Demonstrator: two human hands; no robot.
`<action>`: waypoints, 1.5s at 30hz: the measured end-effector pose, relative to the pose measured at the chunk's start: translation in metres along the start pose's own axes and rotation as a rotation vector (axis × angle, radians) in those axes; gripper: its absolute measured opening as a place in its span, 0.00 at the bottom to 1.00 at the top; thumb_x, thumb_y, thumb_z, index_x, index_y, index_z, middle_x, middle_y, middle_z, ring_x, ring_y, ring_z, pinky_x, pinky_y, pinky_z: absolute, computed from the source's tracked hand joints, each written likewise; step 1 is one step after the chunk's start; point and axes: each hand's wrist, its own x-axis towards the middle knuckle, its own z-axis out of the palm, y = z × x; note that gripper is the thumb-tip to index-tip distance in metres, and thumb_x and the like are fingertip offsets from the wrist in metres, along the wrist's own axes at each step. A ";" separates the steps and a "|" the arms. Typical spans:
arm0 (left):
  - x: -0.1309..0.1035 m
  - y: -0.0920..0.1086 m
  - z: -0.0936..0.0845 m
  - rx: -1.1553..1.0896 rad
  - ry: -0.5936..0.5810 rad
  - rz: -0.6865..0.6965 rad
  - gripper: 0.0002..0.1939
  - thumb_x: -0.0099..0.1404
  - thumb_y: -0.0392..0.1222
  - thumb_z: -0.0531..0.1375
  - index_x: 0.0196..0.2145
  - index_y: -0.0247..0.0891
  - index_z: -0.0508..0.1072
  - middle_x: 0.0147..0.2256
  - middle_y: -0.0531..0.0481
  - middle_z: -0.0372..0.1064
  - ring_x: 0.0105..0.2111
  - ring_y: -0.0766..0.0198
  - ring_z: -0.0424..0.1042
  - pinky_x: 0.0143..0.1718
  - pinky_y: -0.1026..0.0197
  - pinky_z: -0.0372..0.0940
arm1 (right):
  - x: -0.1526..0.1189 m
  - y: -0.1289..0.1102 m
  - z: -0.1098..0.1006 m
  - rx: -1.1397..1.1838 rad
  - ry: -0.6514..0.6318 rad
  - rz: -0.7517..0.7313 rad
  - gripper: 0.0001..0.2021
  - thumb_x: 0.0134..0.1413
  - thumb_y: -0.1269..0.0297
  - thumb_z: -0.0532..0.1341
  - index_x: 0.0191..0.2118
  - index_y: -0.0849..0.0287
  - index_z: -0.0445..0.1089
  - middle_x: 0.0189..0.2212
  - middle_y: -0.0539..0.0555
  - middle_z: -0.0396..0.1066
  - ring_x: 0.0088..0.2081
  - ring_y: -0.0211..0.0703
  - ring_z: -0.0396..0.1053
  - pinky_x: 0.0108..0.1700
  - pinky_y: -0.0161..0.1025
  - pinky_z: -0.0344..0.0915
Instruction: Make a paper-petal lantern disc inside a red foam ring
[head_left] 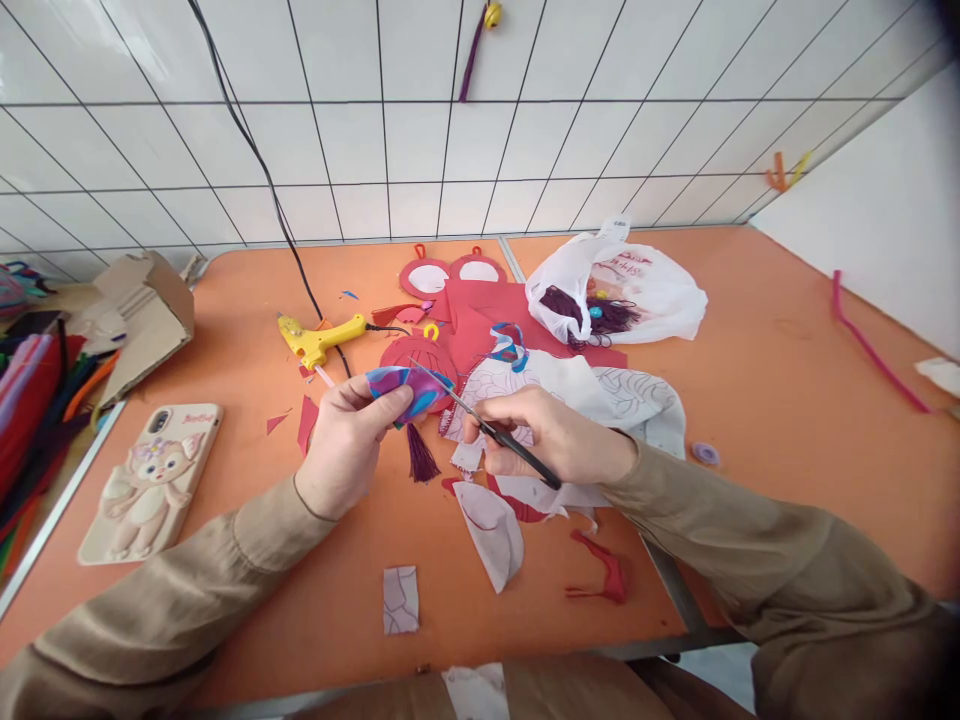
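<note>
Head view: near frame centre, the left hand (346, 440) is pinching 1 blue-purple piece (386, 381); the right hand (561, 435) is closing around black-handled scissors (531, 459).

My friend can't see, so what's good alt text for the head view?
A person's left hand holds a thin blue-and-purple patterned piece while the right hand holds black-handled metal scissors up to it, above an orange table. Nearby lie a yellow plastic glue gun and a white plastic bag.
</note>
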 end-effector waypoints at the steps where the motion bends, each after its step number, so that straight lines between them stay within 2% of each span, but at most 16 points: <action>1: 0.000 0.000 0.001 -0.002 -0.002 -0.001 0.07 0.47 0.39 0.73 0.26 0.37 0.82 0.28 0.49 0.80 0.29 0.65 0.75 0.32 0.64 0.70 | 0.000 0.000 0.000 -0.001 0.001 -0.005 0.22 0.54 0.44 0.63 0.35 0.63 0.68 0.21 0.45 0.59 0.23 0.33 0.54 0.25 0.33 0.54; 11: -0.001 0.002 0.000 0.006 0.002 -0.017 0.08 0.47 0.40 0.73 0.26 0.37 0.81 0.29 0.50 0.80 0.28 0.65 0.75 0.32 0.63 0.70 | 0.000 0.002 0.001 0.017 0.012 -0.040 0.22 0.54 0.43 0.63 0.33 0.62 0.67 0.20 0.44 0.57 0.22 0.31 0.52 0.23 0.32 0.52; 21: 0.000 0.001 -0.002 0.022 -0.010 -0.029 0.06 0.51 0.39 0.71 0.27 0.36 0.81 0.28 0.49 0.79 0.26 0.65 0.74 0.31 0.63 0.69 | 0.000 0.000 0.001 -0.001 0.002 0.013 0.21 0.54 0.46 0.64 0.33 0.62 0.67 0.19 0.44 0.58 0.22 0.31 0.52 0.23 0.32 0.51; 29: 0.000 0.001 -0.004 0.003 -0.039 -0.047 0.07 0.51 0.39 0.72 0.29 0.37 0.82 0.29 0.48 0.80 0.29 0.64 0.76 0.32 0.64 0.71 | 0.001 -0.002 0.001 0.002 -0.013 0.059 0.21 0.53 0.45 0.64 0.32 0.61 0.66 0.18 0.43 0.57 0.21 0.31 0.50 0.23 0.32 0.51; 45: 0.002 0.003 -0.003 -0.020 -0.032 -0.064 0.04 0.50 0.37 0.71 0.26 0.36 0.80 0.29 0.47 0.80 0.28 0.63 0.77 0.30 0.63 0.71 | 0.000 -0.008 0.002 0.038 0.003 0.075 0.18 0.52 0.50 0.66 0.29 0.61 0.66 0.15 0.42 0.56 0.18 0.29 0.50 0.21 0.31 0.52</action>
